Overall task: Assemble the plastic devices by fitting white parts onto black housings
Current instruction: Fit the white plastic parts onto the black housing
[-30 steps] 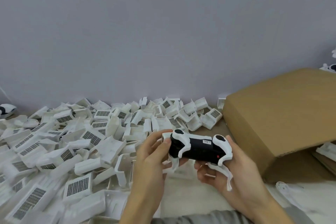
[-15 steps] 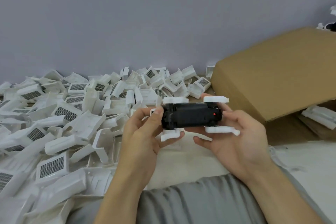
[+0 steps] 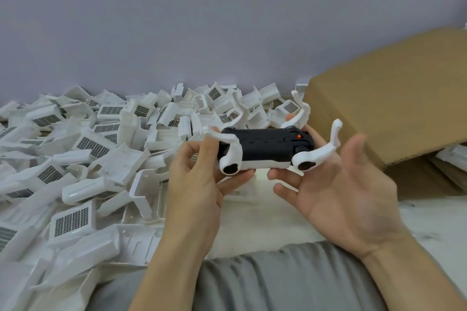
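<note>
Since the earlier frame the housing [image 3: 265, 145] has rolled toward the camera, so its four white arms [image 3: 313, 153] now splay upward and outward instead of lying flat, and the right hand [image 3: 338, 184] has opened out.

The housing is held in the air above the tabletop [image 3: 265, 214], between both hands, in front of the part pile [image 3: 83, 156] and just left of the cardboard box [image 3: 394, 98]. The left hand [image 3: 199, 179] pinches the left end, thumb on top and fingers curled beneath. The right hand lies palm-up with straight fingers; only its fingertips [image 3: 278, 177] touch the underside near the right end.

Risks:
- Support on the right is fingertip contact only. A slip of the left pinch would probably let the housing tip and drop onto the tabletop.
- The arms look thin and stand exposed. Pressure on them, or a knock against the box, could bend or unseat one.
- Whether every arm is fully seated cannot be told from this view.
</note>
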The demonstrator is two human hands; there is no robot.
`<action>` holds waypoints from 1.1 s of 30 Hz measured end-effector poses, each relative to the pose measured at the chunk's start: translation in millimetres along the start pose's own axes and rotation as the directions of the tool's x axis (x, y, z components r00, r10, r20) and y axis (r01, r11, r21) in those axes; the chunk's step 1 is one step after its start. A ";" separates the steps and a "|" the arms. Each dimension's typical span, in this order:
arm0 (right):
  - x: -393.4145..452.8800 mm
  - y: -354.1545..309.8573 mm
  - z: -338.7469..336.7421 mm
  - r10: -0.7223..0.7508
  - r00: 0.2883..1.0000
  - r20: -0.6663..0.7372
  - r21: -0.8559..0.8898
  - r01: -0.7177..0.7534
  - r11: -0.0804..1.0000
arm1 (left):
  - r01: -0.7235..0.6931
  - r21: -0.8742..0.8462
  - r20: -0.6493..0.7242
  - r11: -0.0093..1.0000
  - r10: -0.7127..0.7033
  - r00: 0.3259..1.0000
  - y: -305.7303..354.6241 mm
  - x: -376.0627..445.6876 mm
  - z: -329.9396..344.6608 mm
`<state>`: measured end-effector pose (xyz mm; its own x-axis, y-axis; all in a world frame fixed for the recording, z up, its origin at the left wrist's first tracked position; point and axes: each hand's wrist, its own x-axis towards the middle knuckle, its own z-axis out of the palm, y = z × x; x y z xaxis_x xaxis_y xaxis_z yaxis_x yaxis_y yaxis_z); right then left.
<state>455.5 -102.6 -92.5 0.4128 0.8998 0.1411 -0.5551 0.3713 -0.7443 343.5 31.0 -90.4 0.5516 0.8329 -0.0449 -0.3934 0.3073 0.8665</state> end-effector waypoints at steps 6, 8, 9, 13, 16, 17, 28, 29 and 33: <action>3.2 4.6 2.9 0.008 0.976 -0.217 -0.177 -0.048 0.983 | -0.039 0.099 0.045 0.994 0.034 0.998 0.9 -1.3 2.7; 3.2 4.6 5.2 0.013 0.962 -0.274 -0.235 -0.081 0.969 | -0.070 0.147 0.090 0.987 0.057 0.994 0.7 -4.3 4.5; 4.1 5.0 6.0 0.014 0.954 -0.298 -0.252 -0.093 0.963 | -0.085 0.159 0.104 0.984 0.069 0.992 0.2 -5.1 4.9; 8.5 10.0 5.8 0.011 0.919 -0.394 -0.321 -0.149 0.935 | -0.125 0.208 0.154 0.970 0.094 0.984 -0.9 -6.8 5.0; 11.0 12.7 6.5 -0.038 0.898 -0.438 -0.415 -0.164 0.895 | -0.164 0.233 0.217 0.959 0.113 0.970 -2.0 -7.6 3.4; 11.4 12.9 5.9 -0.051 0.891 -0.451 -0.432 -0.167 0.886 | -0.180 0.235 0.243 0.955 0.122 0.962 -2.3 -8.1 3.0; 8.7 14.1 5.6 -0.070 0.924 -0.375 -0.339 -0.066 0.939 | -0.447 0.389 0.237 0.806 0.381 0.894 0.6 -9.9 3.0; 8.8 14.4 5.9 -0.099 0.929 -0.356 -0.320 -0.022 0.947 | -0.468 0.415 0.212 0.781 0.417 0.884 1.4 -9.9 3.3; 8.5 14.6 4.9 -0.251 0.903 -0.349 -0.339 0.128 0.932 | -0.466 0.447 0.156 0.763 0.447 0.881 3.7 -12.0 4.6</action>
<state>447.4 -88.4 -99.0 0.7639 0.6396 0.0864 -0.2195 0.3833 -0.8972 338.8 20.0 -84.3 0.4244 0.7994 0.4251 -0.2290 -0.3595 0.9046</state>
